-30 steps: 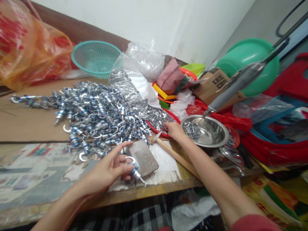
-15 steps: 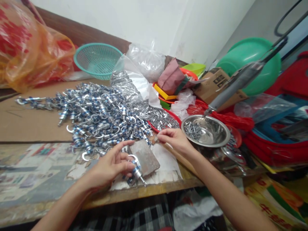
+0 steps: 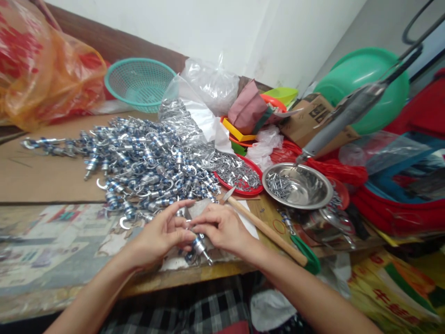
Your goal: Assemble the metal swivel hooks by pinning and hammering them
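Note:
My left hand (image 3: 160, 236) is closed on a blue-and-silver metal hook fitting (image 3: 200, 247), whose thin stem points down and right over the near table edge. My right hand (image 3: 224, 229) meets it at the hook end, thumb and finger pinched together. Whatever lies in that pinch is hidden or too small to name. Beneath both hands is a flat grey metal block (image 3: 203, 204), mostly covered. A large heap of similar hook fittings (image 3: 146, 162) spreads behind my left hand. Right of my right hand lies a hammer (image 3: 267, 229) with a wooden handle.
Small flat metal pieces fill a red tray (image 3: 255, 189). Next to it, a steel bowl (image 3: 313, 202) contains metal pins. A grey hanging tool (image 3: 340, 123) reaches down over the bowl. A teal basket (image 3: 141, 86) and plastic bags (image 3: 208, 86) stand along the wall.
My right hand has moved left from beside the red tray to the hook fitting in my left hand, uncovering the hammer and tray front. My left hand has stayed nearly still.

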{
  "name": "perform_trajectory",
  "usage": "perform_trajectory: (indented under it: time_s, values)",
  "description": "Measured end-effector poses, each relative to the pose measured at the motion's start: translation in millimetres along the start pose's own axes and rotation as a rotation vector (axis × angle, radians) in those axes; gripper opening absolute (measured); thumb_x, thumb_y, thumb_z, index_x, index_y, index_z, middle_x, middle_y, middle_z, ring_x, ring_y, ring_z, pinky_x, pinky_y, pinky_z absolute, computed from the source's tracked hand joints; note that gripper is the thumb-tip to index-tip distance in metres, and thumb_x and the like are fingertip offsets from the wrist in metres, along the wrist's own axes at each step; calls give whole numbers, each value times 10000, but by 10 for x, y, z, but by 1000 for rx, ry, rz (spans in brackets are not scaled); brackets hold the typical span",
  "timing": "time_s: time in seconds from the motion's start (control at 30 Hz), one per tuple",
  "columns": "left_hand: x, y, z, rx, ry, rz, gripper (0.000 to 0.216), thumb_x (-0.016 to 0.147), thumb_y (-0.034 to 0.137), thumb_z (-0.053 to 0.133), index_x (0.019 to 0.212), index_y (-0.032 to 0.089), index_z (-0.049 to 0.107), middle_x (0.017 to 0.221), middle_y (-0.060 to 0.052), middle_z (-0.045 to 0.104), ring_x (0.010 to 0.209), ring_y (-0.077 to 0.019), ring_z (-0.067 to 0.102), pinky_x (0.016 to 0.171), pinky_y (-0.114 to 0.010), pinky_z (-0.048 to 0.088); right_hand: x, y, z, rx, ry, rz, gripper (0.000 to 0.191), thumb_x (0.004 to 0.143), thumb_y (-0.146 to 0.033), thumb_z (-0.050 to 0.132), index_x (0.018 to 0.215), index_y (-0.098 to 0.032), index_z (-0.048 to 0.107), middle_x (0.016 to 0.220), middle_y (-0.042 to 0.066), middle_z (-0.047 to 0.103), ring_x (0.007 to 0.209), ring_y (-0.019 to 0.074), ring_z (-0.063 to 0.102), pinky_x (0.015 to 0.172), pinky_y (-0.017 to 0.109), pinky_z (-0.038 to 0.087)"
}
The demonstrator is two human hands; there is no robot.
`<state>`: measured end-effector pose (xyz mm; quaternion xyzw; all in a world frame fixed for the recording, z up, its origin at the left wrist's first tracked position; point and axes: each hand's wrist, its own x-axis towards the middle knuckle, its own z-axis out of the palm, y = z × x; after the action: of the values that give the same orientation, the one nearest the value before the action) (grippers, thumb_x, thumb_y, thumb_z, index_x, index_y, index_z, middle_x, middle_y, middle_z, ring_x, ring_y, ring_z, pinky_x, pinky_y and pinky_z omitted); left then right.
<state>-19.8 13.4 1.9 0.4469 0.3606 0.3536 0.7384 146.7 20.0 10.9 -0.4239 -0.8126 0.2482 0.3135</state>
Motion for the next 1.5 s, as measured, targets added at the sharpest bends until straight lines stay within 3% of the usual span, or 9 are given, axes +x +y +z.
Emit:
perform_trajectory:
  time_s: [0.17, 0.3, 0.43, 0.63, 0.8, 0.93, 1.2, 1.33, 1.5]
  values:
    - [-10, 11, 14, -11, 25, -26, 734, 636, 171, 704, 1254, 153, 309, 664, 34, 612, 516, -127, 578, 521, -276, 449, -229, 187, -288, -63, 330, 129, 176, 848, -185, 502, 957, -181, 641, 926, 55, 651, 867, 164, 597, 758, 288, 458]
    - [-1, 9, 5, -4, 19, -25, 733, 634, 178, 705, 1255, 158, 317, 667, 31, 610, 527, -130, 580, 517, -272, 448, -506, 517, -552, -474, 133, 360, 303, 784, -240, 571, 1077, -165, 589, 1016, 108, 629, 944, 248, 583, 806, 373, 439]
    - [1, -2, -3, 2, 25, -24, 727, 636, 192, 707, 1250, 165, 318, 668, 30, 614, 532, -128, 577, 517, -268, 450, -621, 650, -596, -496, 58, 459, 250, 803, -232, 534, 1030, -160, 607, 918, 77, 664, 820, 216, 627, 713, 322, 473]
    - [-13, 2, 15, 10, 26, -17, 714, 637, 188, 701, 1245, 158, 327, 645, 34, 613, 521, -126, 571, 518, -270, 450, -656, 141, -677, -280, 168, 133, 408, 849, -236, 531, 1256, -227, 500, 1132, 66, 627, 1013, 204, 598, 837, 336, 489]
    - [-18, -11, 12, 7, 48, -5, 735, 619, 196, 719, 1246, 165, 335, 630, 39, 617, 510, -133, 580, 511, -273, 449, -809, -193, -661, -326, 187, -78, 534, 859, -89, 466, 1341, -311, 409, 1048, 42, 643, 886, 165, 632, 743, 269, 519]
    - [-18, -18, 11, 4, 60, 2, 750, 609, 203, 731, 1248, 168, 340, 630, 37, 627, 499, -129, 580, 508, -270, 448, -891, -172, -542, -491, 3, -42, 544, 844, -56, 411, 1338, -282, 425, 871, 44, 657, 693, 165, 629, 594, 262, 521]
    - [-14, 9, 10, 45, 65, -10, 732, 625, 208, 723, 1258, 163, 358, 611, 29, 639, 510, -145, 581, 516, -280, 455, -783, -40, -481, -357, 61, 72, 467, 846, -107, 457, 1284, -267, 498, 900, 43, 661, 769, 169, 635, 691, 293, 531]
    - [-31, -2, 15, 234, 141, 20, 263, 667, 234, 694, 914, 168, 635, 663, -19, 677, 614, -175, 618, 591, -291, 462, -593, 366, -479, -261, 217, 217, 416, 822, -209, 562, 1237, -215, 543, 1089, 75, 652, 958, 198, 624, 829, 351, 509]
    - [-41, -7, 52, 558, 225, 271, 111, 698, 271, 651, 640, 197, 711, 747, -67, 677, 714, -219, 625, 665, -311, 470, -271, 735, -523, -429, 25, 306, 260, 884, -304, 502, 1079, -221, 654, 982, 45, 697, 890, 172, 645, 788, 294, 514]
